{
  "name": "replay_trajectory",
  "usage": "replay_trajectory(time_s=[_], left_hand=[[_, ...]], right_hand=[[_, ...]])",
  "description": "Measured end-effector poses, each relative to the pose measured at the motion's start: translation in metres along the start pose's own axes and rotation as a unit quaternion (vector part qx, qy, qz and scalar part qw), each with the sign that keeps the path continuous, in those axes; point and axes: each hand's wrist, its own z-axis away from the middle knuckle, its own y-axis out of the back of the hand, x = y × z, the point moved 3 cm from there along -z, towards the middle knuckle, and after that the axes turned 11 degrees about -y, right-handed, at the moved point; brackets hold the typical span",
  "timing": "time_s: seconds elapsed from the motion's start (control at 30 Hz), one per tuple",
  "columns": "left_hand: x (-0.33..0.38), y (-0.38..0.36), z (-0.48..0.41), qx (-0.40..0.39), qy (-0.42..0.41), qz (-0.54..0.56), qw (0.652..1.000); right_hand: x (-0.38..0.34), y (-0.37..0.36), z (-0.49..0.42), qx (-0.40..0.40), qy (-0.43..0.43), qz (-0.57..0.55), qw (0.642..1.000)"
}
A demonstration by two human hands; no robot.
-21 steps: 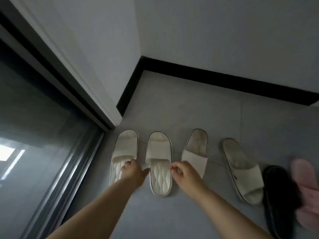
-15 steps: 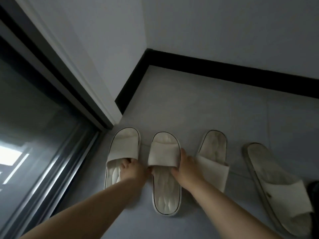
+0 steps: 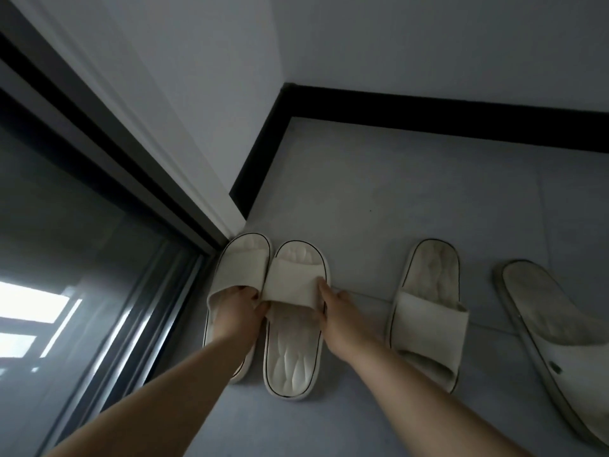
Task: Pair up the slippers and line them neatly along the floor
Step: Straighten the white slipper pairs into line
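Two matching cream slippers with dark edge lines lie side by side by the door frame, toes toward the wall. My left hand (image 3: 238,310) rests on the left slipper (image 3: 240,268), fingers tucked under its strap, thumb against the right one's strap. My right hand (image 3: 336,316) grips the right side of the second slipper (image 3: 291,364) at its strap. Further right lie a worn cream slipper (image 3: 428,311) and, angled outward, a greyish slipper (image 3: 560,338), partly cut off by the frame edge.
A glass sliding door with a dark metal track (image 3: 108,324) runs along the left. White walls with a black baseboard (image 3: 428,118) meet in a corner ahead. Grey floor tiles (image 3: 395,199) stretch between the slippers and the wall.
Both hands have pushed the cream pair left and together against the door frame; a gap has opened to the third slipper. The view shifted left, so the black and pink slippers left the frame.
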Motion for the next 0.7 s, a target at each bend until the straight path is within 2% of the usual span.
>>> replay_trajectory(time_s=[0.07, 0.13, 0.17, 0.23, 0.3, 0.37, 0.43, 0.47, 0.53, 0.6, 0.7], left_hand=[[0.007, -0.001, 0.002, -0.016, -0.003, -0.005, 1.0], [0.012, 0.002, 0.004, -0.086, -0.021, -0.095, 0.992], [0.016, 0.004, 0.003, -0.149, -0.042, -0.182, 0.971], [0.029, 0.015, -0.001, -0.26, -0.09, -0.34, 0.899], [0.056, 0.024, -0.006, -0.328, -0.136, -0.376, 0.856], [0.102, 0.021, -0.013, -0.33, -0.2, -0.344, 0.856], [0.157, 0.003, -0.017, -0.28, -0.291, -0.256, 0.878], [0.184, -0.011, -0.015, -0.265, -0.338, -0.2, 0.88], [0.23, -0.039, -0.001, -0.262, -0.421, -0.116, 0.861], [0.263, -0.063, 0.016, -0.254, -0.476, -0.097, 0.836], [0.29, -0.087, 0.037, -0.247, -0.507, -0.106, 0.819]], right_hand=[[0.001, 0.0, 0.001, -0.009, -0.015, -0.005, 1.0], [-0.002, 0.001, 0.007, -0.017, -0.017, -0.022, 0.999], [-0.002, 0.004, 0.012, -0.015, -0.012, -0.036, 0.999], [0.003, 0.017, 0.027, 0.005, 0.008, -0.069, 0.998], [0.017, 0.037, 0.044, 0.061, 0.029, -0.092, 0.993], [0.042, 0.062, 0.06, 0.141, 0.027, -0.123, 0.982], [0.08, 0.092, 0.077, 0.23, -0.011, -0.143, 0.963], [0.103, 0.109, 0.085, 0.276, -0.04, -0.13, 0.951], [0.153, 0.143, 0.1, 0.346, -0.099, -0.059, 0.931], [0.198, 0.17, 0.112, 0.344, -0.159, 0.025, 0.925], [0.239, 0.189, 0.121, 0.266, -0.183, 0.097, 0.941]])
